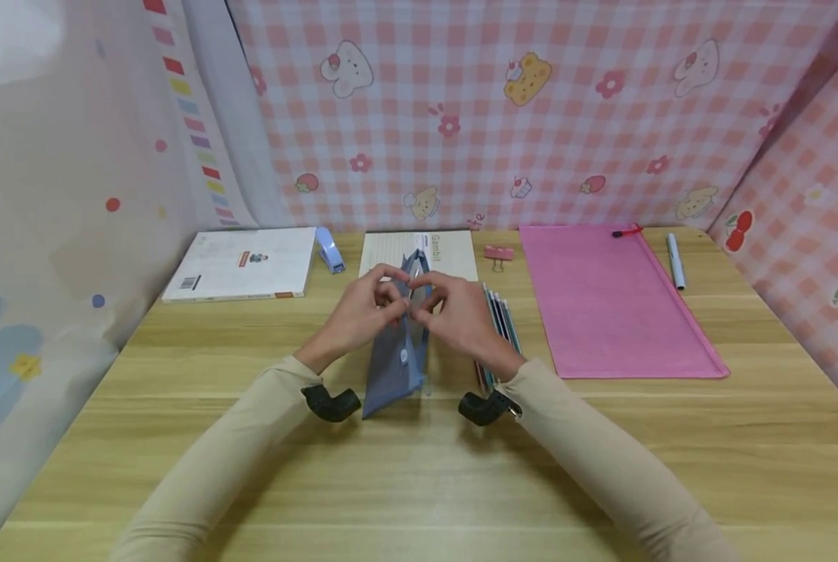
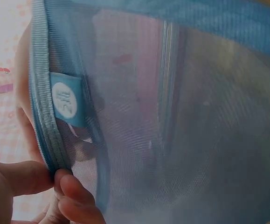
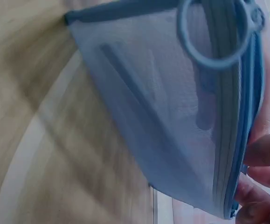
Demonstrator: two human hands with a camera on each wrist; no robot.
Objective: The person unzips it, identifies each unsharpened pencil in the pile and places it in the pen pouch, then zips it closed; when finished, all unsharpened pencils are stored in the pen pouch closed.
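Observation:
A blue mesh zipper pouch point(image 1: 391, 367) stands on edge at the middle of the table, its zippered side up. My left hand point(image 1: 359, 312) pinches the zipper edge between thumb and fingers; the left wrist view shows this close up, with a small blue label point(image 2: 68, 99) above the fingertips. From the other side my right hand point(image 1: 461, 316) pinches the same edge, at the far end of the zipper in the right wrist view. A round blue ring point(image 3: 214, 35) hangs at the near end of the zipper. Through the mesh shows a long dark strip point(image 3: 139, 95).
Behind the pouch lies a notebook point(image 1: 454, 250), with a pink binder clip point(image 1: 498, 254) beside it. Several pencils point(image 1: 506, 320) lie under the right wrist. A white book point(image 1: 243, 265) and a purple stapler point(image 1: 329, 250) are left; a pink mesh bag point(image 1: 616, 312) and a marker point(image 1: 676, 261) right.

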